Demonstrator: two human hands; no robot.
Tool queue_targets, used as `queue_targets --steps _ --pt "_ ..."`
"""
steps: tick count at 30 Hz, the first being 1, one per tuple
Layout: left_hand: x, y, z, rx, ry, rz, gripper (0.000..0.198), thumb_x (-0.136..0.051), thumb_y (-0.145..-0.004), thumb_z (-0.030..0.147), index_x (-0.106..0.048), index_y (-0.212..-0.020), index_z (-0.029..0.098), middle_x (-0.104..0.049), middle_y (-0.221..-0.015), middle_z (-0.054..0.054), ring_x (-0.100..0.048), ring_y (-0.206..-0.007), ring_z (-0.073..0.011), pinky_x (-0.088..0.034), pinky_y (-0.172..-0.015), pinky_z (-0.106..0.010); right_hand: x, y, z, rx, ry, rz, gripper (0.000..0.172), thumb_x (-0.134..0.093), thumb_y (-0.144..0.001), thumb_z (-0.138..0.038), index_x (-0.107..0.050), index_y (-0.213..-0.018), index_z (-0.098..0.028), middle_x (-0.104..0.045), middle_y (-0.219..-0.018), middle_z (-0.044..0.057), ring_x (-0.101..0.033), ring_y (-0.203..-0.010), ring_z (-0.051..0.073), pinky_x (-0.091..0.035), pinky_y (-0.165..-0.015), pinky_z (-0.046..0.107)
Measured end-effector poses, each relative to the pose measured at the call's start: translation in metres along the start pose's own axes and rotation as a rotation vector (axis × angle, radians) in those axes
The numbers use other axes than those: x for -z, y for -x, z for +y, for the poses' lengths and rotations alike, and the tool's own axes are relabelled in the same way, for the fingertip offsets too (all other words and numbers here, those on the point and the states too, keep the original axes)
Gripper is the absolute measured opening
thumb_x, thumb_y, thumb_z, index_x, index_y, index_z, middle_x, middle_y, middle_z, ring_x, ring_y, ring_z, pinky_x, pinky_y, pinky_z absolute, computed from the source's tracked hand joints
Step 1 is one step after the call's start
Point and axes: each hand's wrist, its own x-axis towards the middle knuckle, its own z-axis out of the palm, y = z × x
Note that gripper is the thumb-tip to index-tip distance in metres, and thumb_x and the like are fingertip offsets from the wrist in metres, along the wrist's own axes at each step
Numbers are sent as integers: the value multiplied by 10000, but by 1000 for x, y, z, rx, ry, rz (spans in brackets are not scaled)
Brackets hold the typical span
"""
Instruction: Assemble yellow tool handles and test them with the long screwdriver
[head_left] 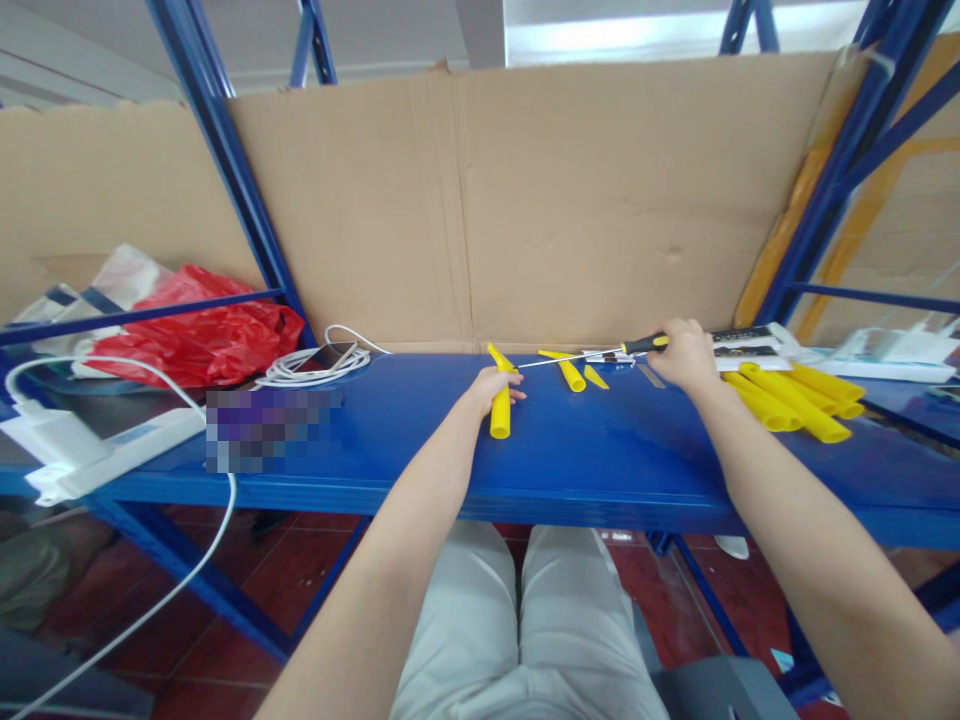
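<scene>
Upright on the blue tabletop, a yellow plastic tube point(500, 418) with a tapered upper end is held by my left hand point(487, 386), whose fingers wrap round its middle. My right hand point(687, 354) grips the black and yellow handle of a long screwdriver point(636, 346). Its thin metal shaft points left, and its tip meets the tube or lies close beside it at my left fingers; exact contact is hard to tell. Between my hands lie another yellow tube point(574, 376) and a small pointed yellow piece point(597, 377). Several yellow tubes point(799, 402) are piled beside my right forearm.
Cardboard point(562, 200) backs the blue table point(585, 460). At left are a red plastic bag point(210, 325), a coiled white cable point(311, 370), a power strip point(135, 452) and a blurred-out item point(262, 425). Blue metal posts point(240, 190) stand at both sides. Flat packages point(754, 348) lie right.
</scene>
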Motion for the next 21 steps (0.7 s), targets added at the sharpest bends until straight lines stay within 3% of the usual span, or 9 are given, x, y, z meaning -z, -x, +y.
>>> queue_targets --steps 7,14,17,21 --pt "1 2 0 -10 21 -9 172 -570 -806 -52 -623 -865 100 -680 -769 -35 -626 -430 -105 -400 -386 -188 0 0 1 -9 -6 -15 259 -575 -744 -224 -690 -974 -196 -650 -991 154 -535 -1038 359 -442 -847 446" --pt "1 1 1 4 -26 -22 219 -563 -825 -32 -642 -997 79 -721 -886 -59 -634 -447 -87 -408 -396 -169 -16 -4 15 74 10 60 225 -581 -731 -226 -684 -930 -193 -643 -920 140 -559 -973 355 -464 -805 444" --pt "1 1 1 3 -35 -16 250 -568 -817 -23 -649 -1034 70 -730 -895 -71 -632 -444 -88 -412 -397 -170 -20 -6 19 114 7 97 249 -585 -756 -236 -671 -983 -179 -635 -988 157 -562 -1007 364 -466 -841 468" --pt "1 1 1 -11 -26 20 296 -584 -773 -37 -663 -1036 72 -738 -865 -74 -618 -427 -95 -417 -407 -187 -18 -6 18 153 0 198 407 -595 -774 -264 -621 -1155 -122 -597 -1163 215 -540 -1123 383 -452 -925 491"
